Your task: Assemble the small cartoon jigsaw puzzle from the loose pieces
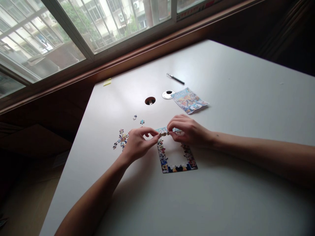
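On the white table lies a jigsaw puzzle frame [191,156], its joined border pieces forming a rectangle around a bare middle. My left hand [139,141] pinches the left end of a short strip of joined puzzle pieces [164,134] at the frame's far side. At the strip's right end, my right hand [188,129] grips it between thumb and fingers. The strip is lifted or tilted, with its brownish side toward me. Loose puzzle pieces [122,137] lie in a pile left of the frame, partly hidden behind my left hand.
Beyond my right hand lies a printed picture sheet [189,100], overlapping a round cover [167,94]. A cable hole [150,100] opens in the white table [233,183]. A pen [175,78] lies farther back, and yellow tape [107,82] sits near the window-side edge.
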`<state>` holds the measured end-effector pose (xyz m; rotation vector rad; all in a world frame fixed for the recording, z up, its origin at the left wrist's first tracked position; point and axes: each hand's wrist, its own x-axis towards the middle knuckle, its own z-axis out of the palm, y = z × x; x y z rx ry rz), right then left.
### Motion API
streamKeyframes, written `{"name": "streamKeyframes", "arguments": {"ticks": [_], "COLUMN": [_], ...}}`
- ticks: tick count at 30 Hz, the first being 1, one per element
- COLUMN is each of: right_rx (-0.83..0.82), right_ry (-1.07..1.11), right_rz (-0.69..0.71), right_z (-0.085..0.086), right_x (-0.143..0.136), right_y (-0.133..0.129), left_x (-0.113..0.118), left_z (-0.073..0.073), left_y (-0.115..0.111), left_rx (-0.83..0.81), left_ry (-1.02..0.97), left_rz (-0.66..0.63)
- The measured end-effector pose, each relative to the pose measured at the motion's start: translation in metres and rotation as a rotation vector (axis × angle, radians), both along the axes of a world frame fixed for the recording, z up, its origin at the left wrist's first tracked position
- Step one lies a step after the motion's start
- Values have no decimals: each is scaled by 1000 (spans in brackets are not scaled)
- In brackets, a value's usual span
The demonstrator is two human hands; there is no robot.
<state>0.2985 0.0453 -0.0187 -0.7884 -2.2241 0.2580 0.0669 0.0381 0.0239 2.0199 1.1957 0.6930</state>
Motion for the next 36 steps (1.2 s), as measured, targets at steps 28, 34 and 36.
{"name": "streamKeyframes", "arguments": {"ticks": [28, 34, 36], "right_rx": [-61, -213, -214], "right_ry": [75, 81, 65], "right_rz": [-38, -115, -95], "right_z": [3, 0, -1], "right_x": [1, 3, 3], "right_y": [0, 1, 1], "left_x": [-7, -14, -15], "left_z": [-13, -23, -25], "left_y": [6, 9, 9], "left_rx": [295, 518, 577], "left_ry": [18, 156, 204], "left_rz": [63, -134, -212]}}
